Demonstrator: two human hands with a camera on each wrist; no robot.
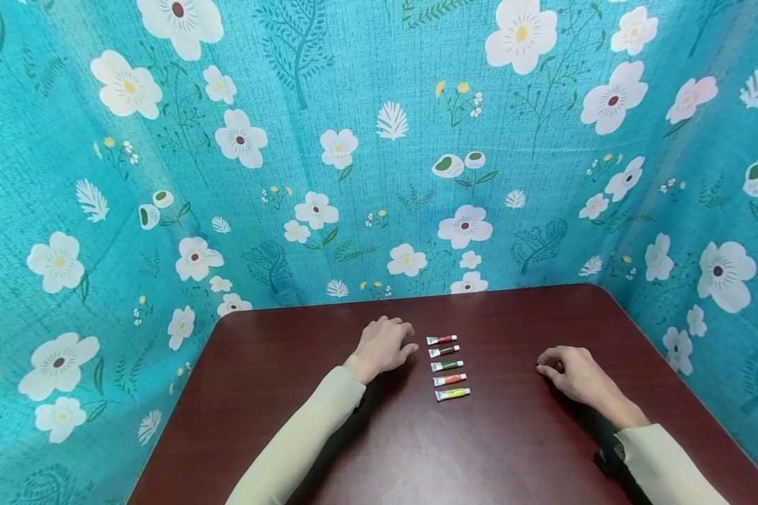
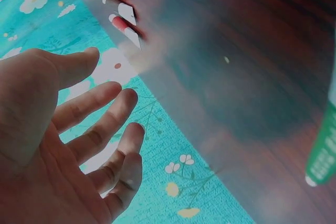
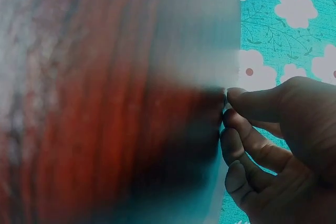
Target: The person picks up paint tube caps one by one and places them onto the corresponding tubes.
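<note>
Several small paint tubes lie in a column on the dark table: a red tube [image 1: 442,339], a brown tube [image 1: 444,351], a green tube [image 1: 447,365], an orange tube [image 1: 450,380] and a yellow tube [image 1: 453,394]. Just left of the upper tubes is my left hand [image 1: 382,345], its fingers spread and loosely bent around nothing. The left wrist view shows its palm side, apart from the tubes. Well to the right of the column, my right hand [image 1: 571,373] has loosely curled fingers. Its thumb and fingertips [image 3: 233,145] come near each other without a visible thing between them.
The reddish-brown table [image 1: 505,449] has rounded far corners. Turquoise flowered cloth [image 1: 366,175] hangs behind it and along both sides. At the right edge of the left wrist view, a green-and-white object [image 2: 323,156] is cut off; its kind is unclear.
</note>
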